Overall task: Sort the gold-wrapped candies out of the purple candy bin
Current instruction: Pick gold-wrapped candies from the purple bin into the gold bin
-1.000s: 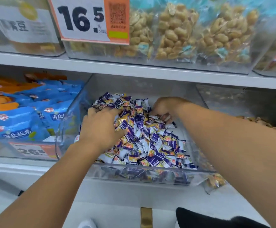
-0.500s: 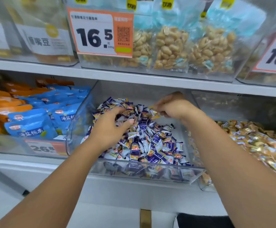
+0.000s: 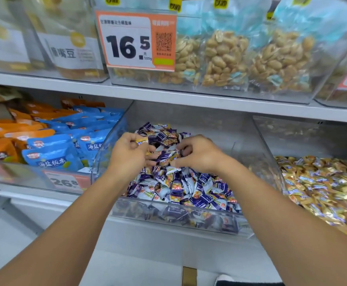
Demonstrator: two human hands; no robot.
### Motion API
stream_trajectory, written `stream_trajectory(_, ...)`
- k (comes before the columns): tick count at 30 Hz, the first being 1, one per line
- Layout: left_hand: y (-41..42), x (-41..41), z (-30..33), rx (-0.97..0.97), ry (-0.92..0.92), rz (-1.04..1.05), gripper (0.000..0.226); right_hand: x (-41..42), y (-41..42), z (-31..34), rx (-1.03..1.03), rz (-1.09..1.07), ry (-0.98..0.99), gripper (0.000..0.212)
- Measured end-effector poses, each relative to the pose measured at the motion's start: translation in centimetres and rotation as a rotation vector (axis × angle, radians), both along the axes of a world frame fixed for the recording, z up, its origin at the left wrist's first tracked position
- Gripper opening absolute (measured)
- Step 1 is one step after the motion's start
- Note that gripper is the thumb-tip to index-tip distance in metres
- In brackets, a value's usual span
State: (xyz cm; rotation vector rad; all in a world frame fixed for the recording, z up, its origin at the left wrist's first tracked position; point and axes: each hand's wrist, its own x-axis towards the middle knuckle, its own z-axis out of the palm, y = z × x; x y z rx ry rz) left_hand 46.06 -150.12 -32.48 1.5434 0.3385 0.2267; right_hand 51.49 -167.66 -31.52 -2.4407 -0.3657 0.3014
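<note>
gold foil shows between the fingers of the left hand point(image 3: 129, 154), which pinches a gold-wrapped candy point(image 3: 142, 140) just above the purple candies point(image 3: 180, 182) in the clear purple candy bin point(image 3: 257, 149); more gold seems tucked under its palm, though i cannot tell how many pieces; the right hand point(image 3: 197, 154) sits just beside it, fingers curled down into the heap, and whether they are clamped on a piece or only raking is hidden by the knuckles.

the likely slip, as i judge it: the left hand is holding its catch while working, so a stray piece could drop back into the heap and vanish under purple wrappers; the wrappers look slick and loose, so a hasty grab could also drag a purple one along (the printing on both kinds carries some yellow, easy to confuse at a glance); the gold candy bin point(image 3: 323, 188) lies to the right, well apart from the left hand, so the carry must cross the bin wall.

both forearms reach in from below, wrists over the front lip, hands nearly touching at the heap's crest.
</note>
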Motion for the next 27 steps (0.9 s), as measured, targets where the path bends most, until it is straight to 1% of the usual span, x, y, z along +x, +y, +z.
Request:
stream_trajectory(2,0.1,0.1,-0.2,-0.031,0.001,0.039,0.019,0.2,0.7,-0.7,-0.043,0.037,-0.008,0.054)
stream_trajectory(5,-0.1,-0.1,-0.2,-0.006,-0.004,0.078,0.026,0.8,1.5,-0.8,-0.124,0.049,-0.056,0.045)
stream_trajectory(8,0.0,-0.3,-0.1,-0.011,-0.007,0.1,0.023,1.0,2.1,-1.2,-0.189,0.073,-0.092,0.038)
stream_trajectory(10,0.4,0.0,0.4,-0.097,0.003,0.127,0.018,1.3,2.2,-1.7,-0.222,0.065,-0.116,0.039)
stream_trajectory(12,0.7,0.2,0.9,-0.177,0.019,0.143,0.017,1.8,1.9,-1.6,-0.185,0.04,-0.133,0.034)
stream_trajectory(13,0.8,0.3,1.1,-0.187,0.029,0.136,0.017,2.0,1.5,-1.3,-0.146,0.022,-0.134,0.025)
stream_trajectory(14,0.8,0.3,1.2,-0.182,0.036,0.119,0.016,2.2,1.1,-0.9,-0.108,0.008,-0.124,0.016)
stream_trajectory(16,0.5,0.3,1.1,-0.128,0.038,0.068,0.013,2.3,0.2,-0.1,-0.056,-0.005,-0.08,0.006)
stream_trajectory(19,0.1,0.8,1.2,-0.036,0.012,0.02,0.012,2.5,-0.9,0.3,-0.015,-0.033,-0.046,0.006)
stream_trajectory(21,-0.1,1.3,1.2,-0.032,0.003,0.018,0.015,2.5,-1.5,0.7,-0.007,-0.078,-0.051,0.007)
stream_trajectory(22,-0.3,1.3,1.2,-0.039,0.007,0.007,0.018,2.4,-1.8,1.0,0.046,-0.111,-0.039,0.008)
stream_trajectory(24,-0.8,1.3,1.4,-0.061,0.027,-0.064,0.028,1.8,-2.0,2.0,0.307,-0.16,0.067,0.007)
stream_trajectory(25,-1.1,1.2,1.5,-0.062,0.043,-0.115,0.033,1.2,-1.7,2.7,0.437,-0.148,0.127,0.006)
stream_trajectory(26,-1.3,1.0,1.6,-0.049,0.057,-0.171,0.036,0.7,-1.3,3.1,0.514,-0.111,0.154,0.006)
stream_trajectory(27,-1.4,0.9,1.6,-0.021,0.053,-0.228,0.034,0.3,-0.6,3.3,0.575,-0.071,0.163,0.007)
